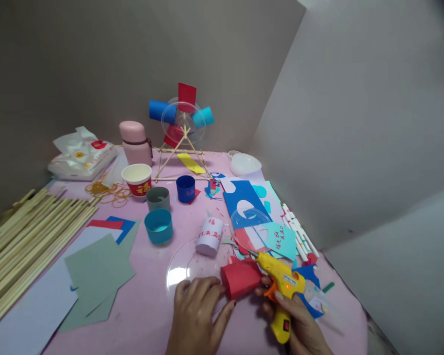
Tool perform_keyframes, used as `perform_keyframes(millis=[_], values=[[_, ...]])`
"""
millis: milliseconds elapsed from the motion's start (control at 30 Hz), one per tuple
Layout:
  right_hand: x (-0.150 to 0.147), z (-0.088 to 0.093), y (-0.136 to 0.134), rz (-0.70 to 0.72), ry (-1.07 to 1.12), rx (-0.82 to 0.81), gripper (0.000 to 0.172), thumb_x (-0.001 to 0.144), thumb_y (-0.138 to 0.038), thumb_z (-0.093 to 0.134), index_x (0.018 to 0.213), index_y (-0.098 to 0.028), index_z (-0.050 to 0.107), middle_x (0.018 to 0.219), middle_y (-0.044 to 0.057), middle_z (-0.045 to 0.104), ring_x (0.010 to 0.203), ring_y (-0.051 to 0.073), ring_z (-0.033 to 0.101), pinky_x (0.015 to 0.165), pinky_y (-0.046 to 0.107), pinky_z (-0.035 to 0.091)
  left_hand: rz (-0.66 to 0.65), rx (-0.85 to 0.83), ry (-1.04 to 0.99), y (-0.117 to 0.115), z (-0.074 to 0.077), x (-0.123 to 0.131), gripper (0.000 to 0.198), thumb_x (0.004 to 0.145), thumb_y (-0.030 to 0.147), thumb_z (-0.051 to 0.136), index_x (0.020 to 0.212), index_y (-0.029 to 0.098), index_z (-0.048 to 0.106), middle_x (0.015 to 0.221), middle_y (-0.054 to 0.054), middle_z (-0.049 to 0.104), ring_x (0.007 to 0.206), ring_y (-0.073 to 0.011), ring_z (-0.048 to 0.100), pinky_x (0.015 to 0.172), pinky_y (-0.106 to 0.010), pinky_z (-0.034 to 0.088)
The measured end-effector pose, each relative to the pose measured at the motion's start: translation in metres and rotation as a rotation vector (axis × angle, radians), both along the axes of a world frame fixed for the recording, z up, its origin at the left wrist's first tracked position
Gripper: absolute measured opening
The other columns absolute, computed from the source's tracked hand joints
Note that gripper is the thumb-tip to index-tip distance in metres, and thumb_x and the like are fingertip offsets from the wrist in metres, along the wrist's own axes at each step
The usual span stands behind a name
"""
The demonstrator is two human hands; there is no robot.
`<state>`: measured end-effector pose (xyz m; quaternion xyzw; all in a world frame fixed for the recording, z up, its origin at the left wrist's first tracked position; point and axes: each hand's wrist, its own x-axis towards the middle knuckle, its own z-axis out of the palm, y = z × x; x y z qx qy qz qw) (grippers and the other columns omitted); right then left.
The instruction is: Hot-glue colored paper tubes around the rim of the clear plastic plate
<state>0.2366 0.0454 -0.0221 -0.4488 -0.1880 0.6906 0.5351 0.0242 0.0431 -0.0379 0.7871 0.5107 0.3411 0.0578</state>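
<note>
My right hand (294,315) is wrapped round a yellow hot glue gun (281,276), with fingers by its orange trigger and a small light lit on its side. The gun's metal nozzle points left, over a red paper tube (242,278) lying on its side. My left hand (200,313) lies palm down with its thumb apart, over the near part of a clear plastic disc (177,264). Its index finger and thumb are at the tube's left end; whether they press on it I cannot tell. A white paper tube (210,236) with red writing rests on the disc's far side.
A stick-framed wheel (185,130) with coloured tubes stands at the back. Teal (159,227), grey (158,199) and dark blue (186,190) paper rings and a paper cup (137,180) are mid-table. Wooden sticks (33,241) lie left; markers (299,231) and paper scraps right.
</note>
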Motion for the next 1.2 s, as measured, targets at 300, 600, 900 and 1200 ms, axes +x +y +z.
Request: perform_keyframes(millis=[300,600,900,1200], values=[[-0.001,-0.008,0.01,0.036,0.108,0.047,0.031,0.061,-0.014,0.086,0.09,-0.021,0.076,0.088,0.006,0.076,0.087,0.025,0.072,0.07,0.03,0.059,0.057,0.084,-0.121,0.001,0.002,0.001,0.015,0.084,0.018,0.058,0.097,0.024,0.061,0.096,-0.001,0.071,0.088,-0.018,0.064,0.084,-0.034,0.032],[-0.011,-0.01,0.014,0.0,0.122,0.057,0.033,0.059,-0.013,0.086,0.089,-0.023,0.076,0.081,0.003,0.076,0.079,0.023,0.072,0.067,0.03,0.06,0.078,0.177,-0.123,0.004,0.004,0.002,0.013,0.085,0.014,0.054,0.094,0.021,0.061,0.093,-0.003,0.071,0.084,-0.0191,0.065,0.085,-0.037,0.031],[-0.004,-0.007,0.011,-0.028,0.043,0.032,0.027,0.056,-0.016,0.087,0.081,-0.02,0.076,0.083,0.005,0.076,0.074,0.022,0.071,0.055,0.026,0.057,0.06,0.153,-0.028,0.002,0.0,-0.001,0.007,0.083,0.016,0.058,0.088,0.019,0.052,0.095,-0.007,0.068,0.09,-0.0218,0.063,0.084,-0.038,0.03],[0.005,-0.004,0.011,0.094,-0.072,0.059,0.028,0.064,-0.027,0.084,0.089,-0.019,0.075,0.078,0.009,0.077,0.053,0.012,0.065,0.051,0.018,0.049,0.059,0.052,-0.118,0.001,0.002,0.002,0.009,0.083,0.015,0.059,0.081,0.02,0.051,0.084,0.0,0.066,0.079,-0.0182,0.061,0.08,-0.036,0.03]])
